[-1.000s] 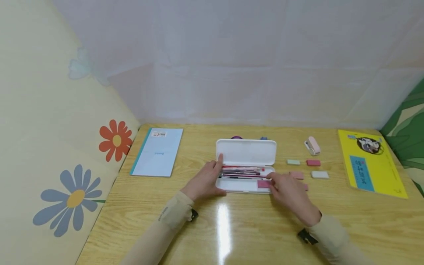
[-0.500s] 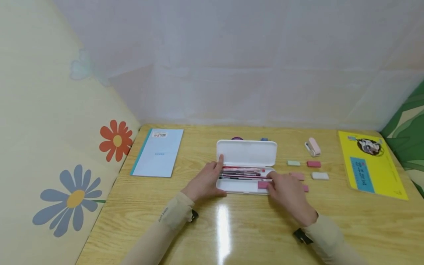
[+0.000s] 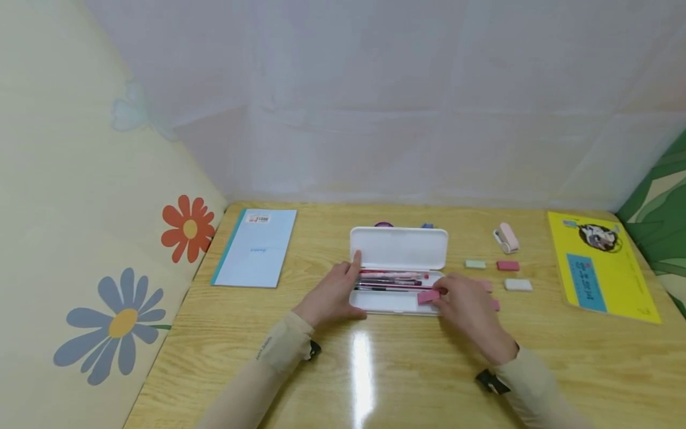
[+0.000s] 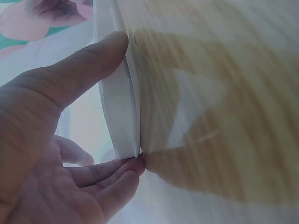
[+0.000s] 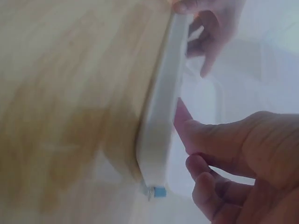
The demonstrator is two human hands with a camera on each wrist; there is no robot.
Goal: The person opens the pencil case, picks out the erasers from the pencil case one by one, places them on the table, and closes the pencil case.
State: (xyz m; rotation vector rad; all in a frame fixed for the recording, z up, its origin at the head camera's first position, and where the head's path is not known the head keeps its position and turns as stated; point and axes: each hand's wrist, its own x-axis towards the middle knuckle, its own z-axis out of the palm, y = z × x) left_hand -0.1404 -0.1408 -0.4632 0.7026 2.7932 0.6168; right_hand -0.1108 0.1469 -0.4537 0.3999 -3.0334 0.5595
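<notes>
A white pencil case (image 3: 383, 301) lies with its lid (image 3: 399, 247) raised, and several pens (image 3: 388, 282) fill its back section. My left hand (image 3: 336, 292) grips the case's left end. In the left wrist view, the thumb (image 4: 100, 58) lies along the front wall and the fingertips touch the end. Between the thumb and fingers of my right hand (image 3: 471, 307) is a pink eraser (image 3: 427, 297), held tilted over the right part of the case's front section. The right wrist view also shows this pinched eraser (image 5: 183, 123) just above the case wall (image 5: 161, 112).
Right of the case lie a green eraser (image 3: 474, 264), a dark pink one (image 3: 507, 265), a white one (image 3: 517, 285) and pink pieces partly behind my right hand. A pink stapler-like item (image 3: 506, 237) and yellow book (image 3: 605, 268) stand beyond. A blue notebook (image 3: 254, 247) lies left.
The pink eraser has gone from lying flat in the front section to being tilted and lifted slightly in my right hand. My left hand stays in place on the case.
</notes>
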